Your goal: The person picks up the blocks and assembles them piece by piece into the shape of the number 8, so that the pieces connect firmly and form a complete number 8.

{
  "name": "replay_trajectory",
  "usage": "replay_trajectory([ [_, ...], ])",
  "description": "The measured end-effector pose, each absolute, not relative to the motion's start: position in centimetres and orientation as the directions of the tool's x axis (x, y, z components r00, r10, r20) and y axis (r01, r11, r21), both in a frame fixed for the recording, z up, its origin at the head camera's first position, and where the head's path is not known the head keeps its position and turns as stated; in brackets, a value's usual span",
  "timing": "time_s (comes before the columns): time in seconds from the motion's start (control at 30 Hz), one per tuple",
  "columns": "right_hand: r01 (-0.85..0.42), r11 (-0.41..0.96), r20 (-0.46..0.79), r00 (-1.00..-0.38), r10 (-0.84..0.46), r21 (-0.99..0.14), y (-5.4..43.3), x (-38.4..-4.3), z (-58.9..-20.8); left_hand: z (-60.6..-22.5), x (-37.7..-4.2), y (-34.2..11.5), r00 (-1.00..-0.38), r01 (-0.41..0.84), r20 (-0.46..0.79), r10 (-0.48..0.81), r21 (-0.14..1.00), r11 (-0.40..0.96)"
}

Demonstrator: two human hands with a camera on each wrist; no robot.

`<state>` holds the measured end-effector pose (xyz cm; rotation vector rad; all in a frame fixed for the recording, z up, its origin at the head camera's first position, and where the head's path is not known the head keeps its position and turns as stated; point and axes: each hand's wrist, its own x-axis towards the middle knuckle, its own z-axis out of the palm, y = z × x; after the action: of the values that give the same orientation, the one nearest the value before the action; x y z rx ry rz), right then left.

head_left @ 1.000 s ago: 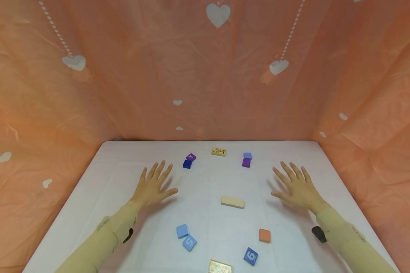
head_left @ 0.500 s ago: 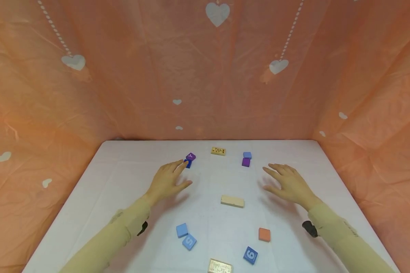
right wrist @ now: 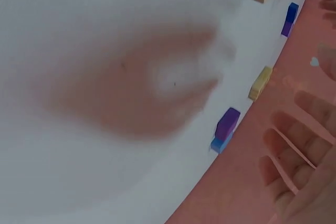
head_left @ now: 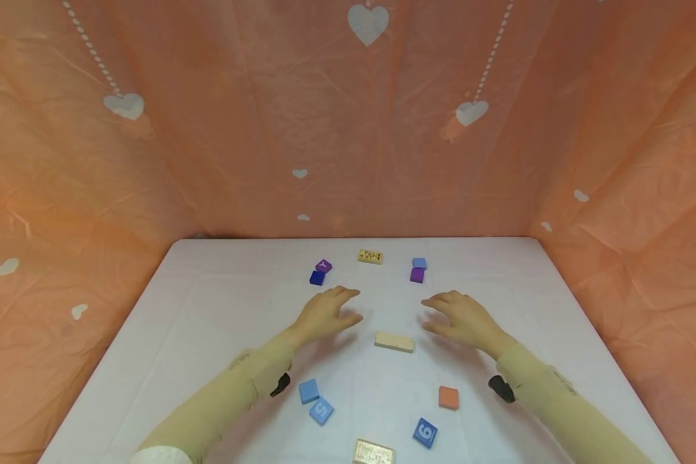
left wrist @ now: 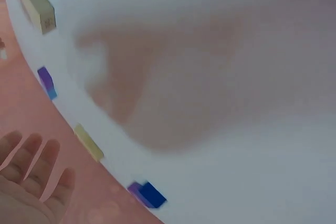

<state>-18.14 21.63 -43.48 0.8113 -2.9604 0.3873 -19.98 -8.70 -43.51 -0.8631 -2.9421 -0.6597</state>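
Above the middle of the white table, my left hand (head_left: 325, 314) hovers with its fingers loosely extended and holds nothing. Facing it from the other side is my right hand (head_left: 463, 320), also holding nothing, fingers relaxed and thumb apart. Between and slightly nearer than the two hands lies a pale wooden block (head_left: 394, 341); its end shows printed digits in the right wrist view. Beyond my left hand sit a dark blue tile (head_left: 317, 278) and a purple tile (head_left: 323, 265) marked with a letter. Past my right hand are another purple tile (head_left: 417, 276) and a blue tile (head_left: 419, 263).
A gold bar (head_left: 370, 256) lies near the far edge, and a second gold bar (head_left: 374, 452) at the near side. Two light blue tiles (head_left: 321, 410) are at near left; an orange tile (head_left: 449, 397) and a blue numbered tile (head_left: 425, 432) at near right. Orange cloth (head_left: 348, 142) surrounds the table (head_left: 209, 290).
Both hands have moved inward toward each other over the pale block, the left one farther. Their spread fingers have drawn closer together. The tiles and blocks stay where they were.
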Motion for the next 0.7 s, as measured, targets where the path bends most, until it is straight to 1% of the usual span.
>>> replay_trajectory([
  [0.27,-0.543,0.808,0.054,-0.836,-0.546,-0.231,20.2,-18.0,-44.8,-44.6,-19.7,-6.4,-0.806,0.563,0.063,0.589,0.389,0.729],
  [0.53,-0.517,0.808,-0.014,-0.840,-0.542,-0.282,19.4,-17.8,-45.6,-45.6,-19.4,-5.1,-0.793,0.570,0.003,0.609,0.357,0.740],
  [0.7,-0.499,0.814,-0.034,-0.846,-0.531,-0.299,19.1,-17.7,-46.1,-45.9,-19.3,-4.7,-0.778,0.592,0.012,0.628,0.347,0.727],
])
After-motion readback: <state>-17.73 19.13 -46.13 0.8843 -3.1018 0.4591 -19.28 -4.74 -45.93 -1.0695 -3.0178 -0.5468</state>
